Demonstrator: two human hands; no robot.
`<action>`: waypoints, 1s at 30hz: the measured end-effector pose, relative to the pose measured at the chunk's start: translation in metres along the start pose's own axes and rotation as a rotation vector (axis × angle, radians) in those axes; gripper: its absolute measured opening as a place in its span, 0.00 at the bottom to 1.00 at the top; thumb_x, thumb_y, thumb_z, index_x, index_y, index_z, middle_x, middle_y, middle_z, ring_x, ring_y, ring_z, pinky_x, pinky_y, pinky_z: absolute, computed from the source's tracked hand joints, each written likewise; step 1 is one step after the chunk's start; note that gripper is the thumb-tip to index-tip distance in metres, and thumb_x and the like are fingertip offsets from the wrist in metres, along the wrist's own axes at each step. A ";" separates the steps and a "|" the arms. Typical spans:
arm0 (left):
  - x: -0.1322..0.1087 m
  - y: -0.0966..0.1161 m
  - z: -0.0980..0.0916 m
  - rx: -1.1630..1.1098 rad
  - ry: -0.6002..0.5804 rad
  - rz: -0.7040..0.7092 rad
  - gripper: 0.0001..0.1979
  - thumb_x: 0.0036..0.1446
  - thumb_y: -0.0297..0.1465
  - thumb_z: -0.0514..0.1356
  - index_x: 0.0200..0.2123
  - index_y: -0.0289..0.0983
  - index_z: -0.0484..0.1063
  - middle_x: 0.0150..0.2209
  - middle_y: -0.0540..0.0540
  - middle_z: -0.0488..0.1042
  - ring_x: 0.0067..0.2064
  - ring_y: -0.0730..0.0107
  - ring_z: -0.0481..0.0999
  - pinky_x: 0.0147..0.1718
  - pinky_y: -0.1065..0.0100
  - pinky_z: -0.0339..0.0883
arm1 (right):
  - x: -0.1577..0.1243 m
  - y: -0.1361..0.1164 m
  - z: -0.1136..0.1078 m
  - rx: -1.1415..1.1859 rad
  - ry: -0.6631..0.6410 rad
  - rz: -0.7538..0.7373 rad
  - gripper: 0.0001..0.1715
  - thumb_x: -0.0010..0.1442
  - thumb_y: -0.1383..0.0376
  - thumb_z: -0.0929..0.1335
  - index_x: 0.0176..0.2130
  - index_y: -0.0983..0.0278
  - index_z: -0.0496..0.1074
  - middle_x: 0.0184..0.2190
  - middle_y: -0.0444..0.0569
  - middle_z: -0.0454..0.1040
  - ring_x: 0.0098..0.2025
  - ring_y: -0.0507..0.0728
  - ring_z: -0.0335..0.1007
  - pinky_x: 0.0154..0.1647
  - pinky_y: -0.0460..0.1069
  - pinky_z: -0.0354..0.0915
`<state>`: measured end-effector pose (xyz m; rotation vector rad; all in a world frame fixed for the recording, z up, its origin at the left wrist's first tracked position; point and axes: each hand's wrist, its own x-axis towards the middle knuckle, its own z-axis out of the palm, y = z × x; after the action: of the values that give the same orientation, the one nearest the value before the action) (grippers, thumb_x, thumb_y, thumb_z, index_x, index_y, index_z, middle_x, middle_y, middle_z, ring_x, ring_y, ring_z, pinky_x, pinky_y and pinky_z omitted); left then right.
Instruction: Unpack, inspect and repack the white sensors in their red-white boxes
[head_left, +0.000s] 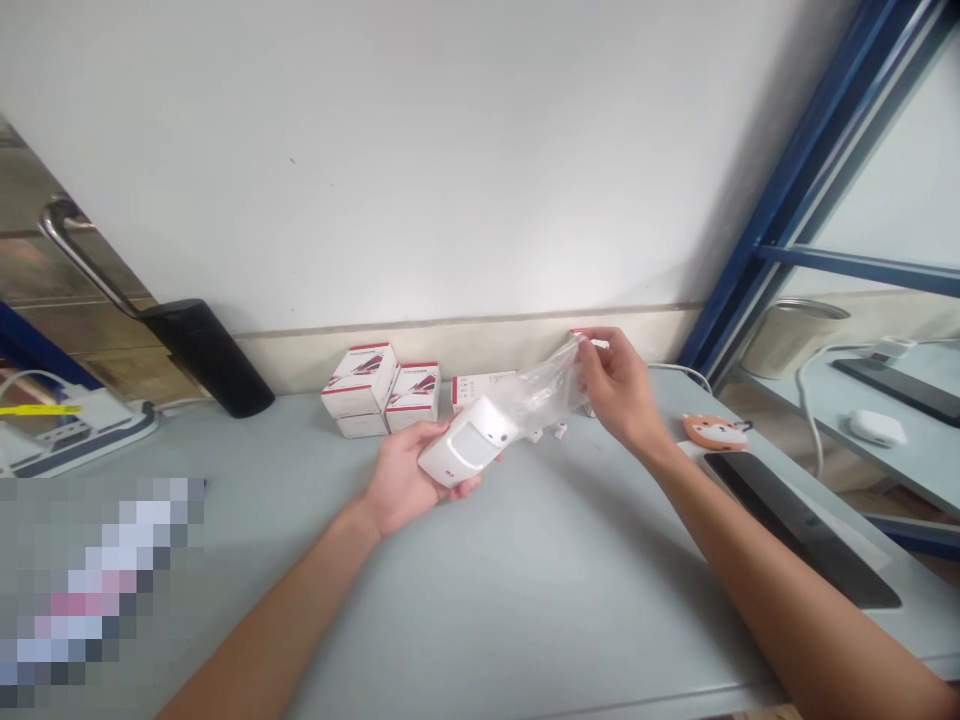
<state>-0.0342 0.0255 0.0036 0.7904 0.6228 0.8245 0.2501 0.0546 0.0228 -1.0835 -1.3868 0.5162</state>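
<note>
My left hand [405,478] is closed around a white plastic sensor unit [469,443] with a ribbed lens window, held just above the grey table [540,590]. A clear plastic bag [547,388] still covers the unit's far end. My right hand [615,385] pinches the bag's far end, up and to the right of the unit. Small white parts lie on the table under the bag.
Several white-and-red small boxes [379,390] stand against the wall behind my hands. A dark phone [795,525] and an orange fox-shaped item [716,431] lie at the right. A black object [206,355] leans at the left, beside a power strip [82,425].
</note>
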 end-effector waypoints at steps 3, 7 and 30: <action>0.000 -0.001 -0.001 0.048 -0.001 -0.046 0.22 0.64 0.39 0.58 0.54 0.31 0.78 0.45 0.28 0.81 0.32 0.57 0.78 0.29 0.63 0.65 | 0.001 -0.001 0.001 0.030 0.026 0.022 0.23 0.70 0.43 0.66 0.50 0.57 0.70 0.25 0.42 0.69 0.24 0.53 0.61 0.21 0.48 0.56; 0.000 -0.002 -0.002 0.117 -0.014 -0.053 0.24 0.66 0.40 0.56 0.58 0.31 0.75 0.44 0.29 0.81 0.28 0.61 0.76 0.28 0.64 0.62 | -0.001 0.000 0.004 0.060 -0.029 0.054 0.23 0.69 0.42 0.66 0.47 0.58 0.69 0.24 0.40 0.68 0.24 0.53 0.62 0.23 0.48 0.57; 0.002 0.000 0.007 0.077 0.043 0.160 0.21 0.67 0.35 0.58 0.62 0.43 0.70 0.41 0.43 0.78 0.31 0.60 0.78 0.28 0.62 0.68 | -0.062 -0.015 0.063 -0.336 -0.138 -0.609 0.16 0.73 0.68 0.64 0.55 0.57 0.76 0.46 0.54 0.79 0.45 0.60 0.78 0.43 0.55 0.75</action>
<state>-0.0282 0.0251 0.0073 0.9031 0.6390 0.9699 0.1757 0.0142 -0.0068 -0.8294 -1.8717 -0.0927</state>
